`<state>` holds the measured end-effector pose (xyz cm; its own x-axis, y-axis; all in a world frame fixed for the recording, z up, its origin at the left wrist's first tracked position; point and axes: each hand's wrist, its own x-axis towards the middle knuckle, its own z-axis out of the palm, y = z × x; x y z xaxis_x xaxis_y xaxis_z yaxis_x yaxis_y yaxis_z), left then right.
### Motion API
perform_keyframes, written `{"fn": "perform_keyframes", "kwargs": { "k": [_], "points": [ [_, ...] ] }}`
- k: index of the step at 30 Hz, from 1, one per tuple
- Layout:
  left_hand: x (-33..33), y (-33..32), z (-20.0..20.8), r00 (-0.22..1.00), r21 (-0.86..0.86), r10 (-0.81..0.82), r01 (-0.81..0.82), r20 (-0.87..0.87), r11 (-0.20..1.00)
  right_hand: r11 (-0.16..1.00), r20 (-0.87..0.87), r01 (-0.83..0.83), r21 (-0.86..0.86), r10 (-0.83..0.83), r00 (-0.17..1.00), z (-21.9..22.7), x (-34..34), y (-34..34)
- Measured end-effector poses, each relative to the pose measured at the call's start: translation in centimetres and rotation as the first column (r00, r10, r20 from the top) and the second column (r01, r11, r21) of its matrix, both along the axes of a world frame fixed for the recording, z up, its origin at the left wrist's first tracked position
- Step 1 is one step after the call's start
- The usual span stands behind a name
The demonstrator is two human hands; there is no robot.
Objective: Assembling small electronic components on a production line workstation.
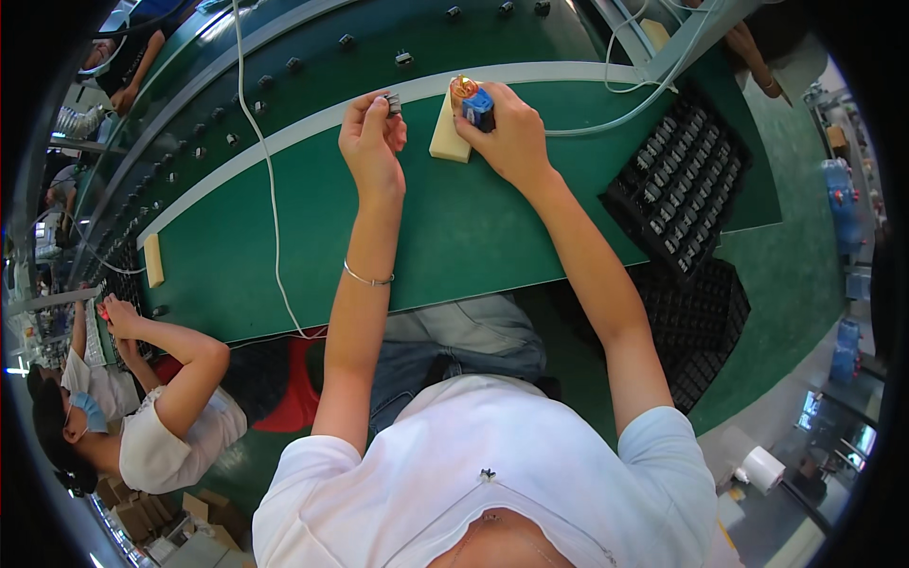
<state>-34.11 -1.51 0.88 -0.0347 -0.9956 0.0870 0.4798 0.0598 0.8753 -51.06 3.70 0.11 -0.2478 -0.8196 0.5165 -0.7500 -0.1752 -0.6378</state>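
The left hand [371, 142] is raised just above the green counter [454, 237], its thumb and fingertips pinched shut on a small dark part [393, 102], grey-black and boxy, too small to make out in detail. The right hand [509, 133] is closed around a blue tool [478, 106] with a coppery round tip at its top, held against a pale wooden block [449, 131] that lies on the counter near the white strip along its far edge. The two hands are close together, the block between them. To the right lies a black tray [677, 189] filled with rows of small dark parts. A white cable [270, 189] trails across the counter on the left.
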Motion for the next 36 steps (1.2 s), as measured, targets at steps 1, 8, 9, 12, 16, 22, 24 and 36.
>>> {"fn": "perform_keyframes", "kwargs": {
  "k": [1,8,9,12,16,22,24,36],
  "points": [
    [0.1,-0.1,0.0,1.000,-0.001,0.006,-0.006,-0.004,1.000,1.000,-0.008,-0.009,-0.003,0.009,1.000,0.1,0.1,-0.2],
    [1.1,-0.9,-0.2,0.998,-0.016,0.059,-0.059,-0.007,0.998,0.993,-0.027,-0.043,0.106,0.046,0.999,1.4,-0.2,-4.4],
    [1.1,-0.9,-0.1,0.998,-0.013,0.059,-0.059,0.007,0.998,0.999,-0.059,0.005,0.051,-0.002,0.998,1.0,-0.7,-6.3],
    [1.3,-1.1,-0.1,0.998,-0.012,0.055,-0.055,0.010,0.998,0.999,-0.063,0.036,0.004,-0.036,0.997,0.3,-2.9,-11.1],
    [1.8,-1.3,-0.2,0.999,-0.026,0.038,-0.037,0.009,0.999,0.984,-0.136,0.159,0.082,-0.147,0.980,-0.7,-4.8,-15.3],
    [1.7,-1.1,0.5,0.999,-0.034,0.032,-0.032,0.018,0.999,0.972,-0.218,0.192,0.133,-0.160,0.963,-0.4,-5.4,-15.4],
    [1.6,-0.9,0.7,0.997,-0.112,0.012,-0.003,0.079,0.994,0.988,0.060,-0.022,0.156,0.013,0.998,0.4,-4.4,-13.6],
    [-1.5,2.2,1.8,0.929,-0.130,-0.251,0.294,0.271,0.947,0.872,0.892,-0.490,0.013,0.212,0.400,3.8,-1.7,-0.2]
  ]
}}
